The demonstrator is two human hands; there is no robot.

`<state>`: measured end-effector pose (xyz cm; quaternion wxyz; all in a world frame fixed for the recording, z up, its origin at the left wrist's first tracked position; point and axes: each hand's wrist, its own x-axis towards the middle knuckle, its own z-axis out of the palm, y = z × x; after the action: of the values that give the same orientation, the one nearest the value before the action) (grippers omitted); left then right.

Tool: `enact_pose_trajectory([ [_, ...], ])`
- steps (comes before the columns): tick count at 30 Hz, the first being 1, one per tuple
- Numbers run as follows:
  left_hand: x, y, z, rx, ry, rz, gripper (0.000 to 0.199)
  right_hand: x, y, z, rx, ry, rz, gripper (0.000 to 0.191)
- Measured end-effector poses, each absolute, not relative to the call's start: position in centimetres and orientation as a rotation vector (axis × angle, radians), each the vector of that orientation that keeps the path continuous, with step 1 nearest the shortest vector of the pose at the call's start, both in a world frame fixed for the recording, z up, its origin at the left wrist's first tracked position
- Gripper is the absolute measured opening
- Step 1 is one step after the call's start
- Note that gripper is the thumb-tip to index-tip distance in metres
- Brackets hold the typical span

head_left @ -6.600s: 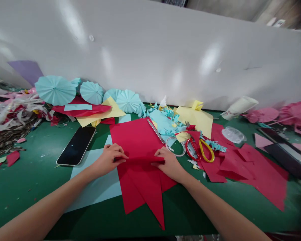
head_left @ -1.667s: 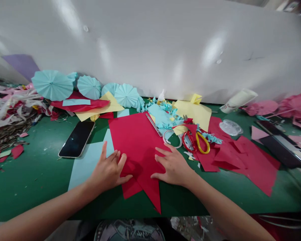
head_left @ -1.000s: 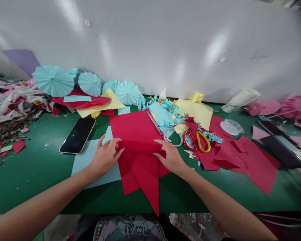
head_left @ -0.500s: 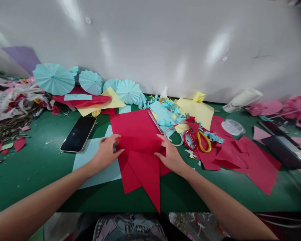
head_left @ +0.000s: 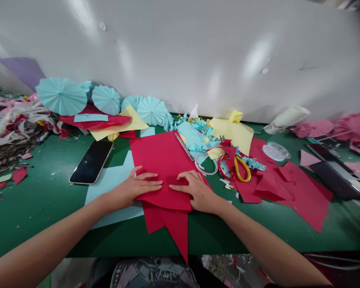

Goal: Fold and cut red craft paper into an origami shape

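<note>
Red paper (head_left: 159, 154) lies in front of me with its near edge bulging up slightly. Under that edge, a pointed piece of red paper (head_left: 178, 232) sticks out toward me over the table edge. My left hand (head_left: 141, 187) rests on the left part of the sheet, fingers stretched flat and pointing right. On the right part, my right hand (head_left: 196, 190) touches the paper with its fingers spread, the index finger reaching left. Neither hand grips anything. Light blue paper (head_left: 108, 180) lies partly beneath the red sheet and my left forearm.
A phone (head_left: 91, 162) lies to the left. Right of the sheet are a metal ruler (head_left: 183, 146), a tape roll (head_left: 206, 164), scissors (head_left: 242, 169) with red and yellow handles, and red scraps (head_left: 306, 196). Pleated blue rosettes (head_left: 61, 96) stand along the wall.
Both hands have moved inward over the red paper and flattened from a pinch-like pose. The sheet's near edge has come down toward me, covering the upper part of the pointed piece.
</note>
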<state>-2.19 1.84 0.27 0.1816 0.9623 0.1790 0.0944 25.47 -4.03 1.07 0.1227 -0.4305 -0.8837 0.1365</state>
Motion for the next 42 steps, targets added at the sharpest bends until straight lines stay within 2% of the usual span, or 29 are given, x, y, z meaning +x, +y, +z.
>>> enact_pose_trajectory([
  [5,-2.1,1.9,1.0,2.770,0.465,0.198,0.064,25.4,-4.0,1.8,-1.245,-2.644,0.376,0.049],
  [10,-2.4,2.3,1.6,2.811,0.479,0.220,0.065,26.3,-3.7,2.9,-1.278,-2.681,0.353,0.029],
  [14,-3.2,2.7,1.9,2.864,0.507,0.241,0.051,27.4,-3.5,3.8,-1.286,-2.746,0.356,0.018],
  [17,-3.8,2.9,2.1,2.902,0.514,0.245,0.042,28.1,-3.4,4.3,-1.258,-2.769,0.382,0.021],
  [21,-3.9,2.9,2.1,2.891,0.491,0.285,0.044,28.3,-3.1,4.0,-1.227,-2.723,0.383,0.029],
  [29,-3.4,2.5,1.0,2.868,0.476,0.422,0.062,27.7,-2.1,1.0,-1.550,-2.534,0.002,0.056],
  [32,-3.4,2.5,0.5,2.898,0.604,0.552,0.058,27.7,-1.9,0.5,-1.580,-2.564,-0.008,0.053],
  [37,-3.8,2.8,0.2,2.912,1.170,0.691,0.044,27.8,-2.0,1.0,-1.516,-2.407,-0.008,0.038],
  [39,-3.7,2.6,0.6,2.916,1.250,0.704,0.038,27.7,-2.0,1.0,-1.495,-2.354,-0.012,0.035],
  [42,-2.9,1.6,1.3,2.981,1.199,0.694,0.042,27.5,-2.1,0.7,-1.494,-2.365,-0.034,0.035],
])
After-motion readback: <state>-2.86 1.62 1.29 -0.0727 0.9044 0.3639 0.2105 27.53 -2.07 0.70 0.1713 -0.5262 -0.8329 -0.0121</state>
